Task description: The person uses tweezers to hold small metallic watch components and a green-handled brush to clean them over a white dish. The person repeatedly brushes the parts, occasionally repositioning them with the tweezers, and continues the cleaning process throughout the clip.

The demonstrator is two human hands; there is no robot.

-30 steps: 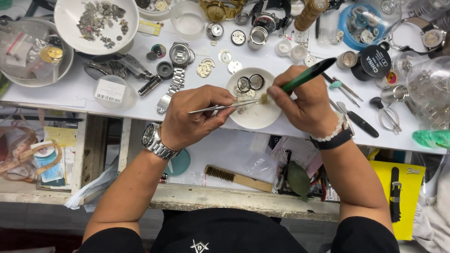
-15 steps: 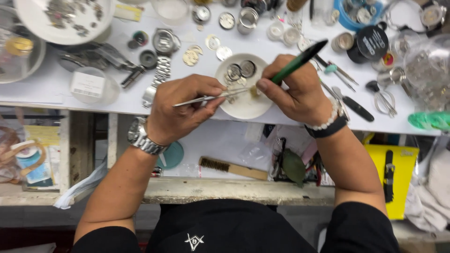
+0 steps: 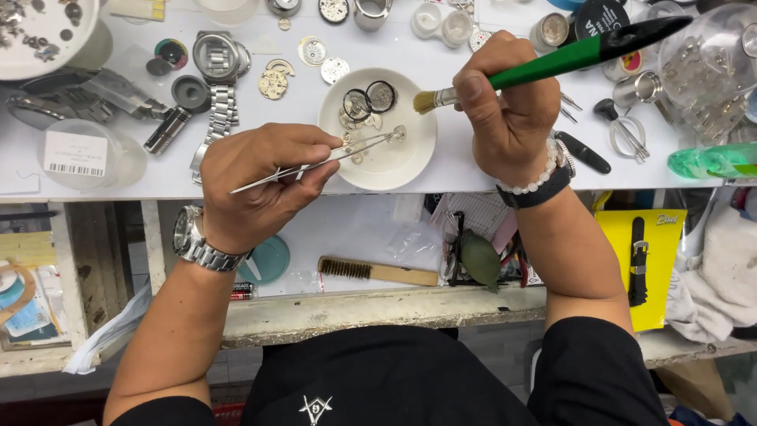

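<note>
Left hand [image 3: 256, 185] pinched steel tweezers [image 3: 315, 162], tips clamped on tiny watch part [image 3: 400, 132] over white dish [image 3: 410, 162]. Right hand [image 3: 509, 106] gripped green-handled brush [image 3: 552, 63], bristles just beyond tips. Risk: hard stroke could flick part loose.

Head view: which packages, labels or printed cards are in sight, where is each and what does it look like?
Clear plastic tub, far left on the bench: round, white barcode sticker.
Yellow card pack, below the bench, right: rectangular, black watch strap on it.
Black tin, top edge, right: round, white print.
</note>
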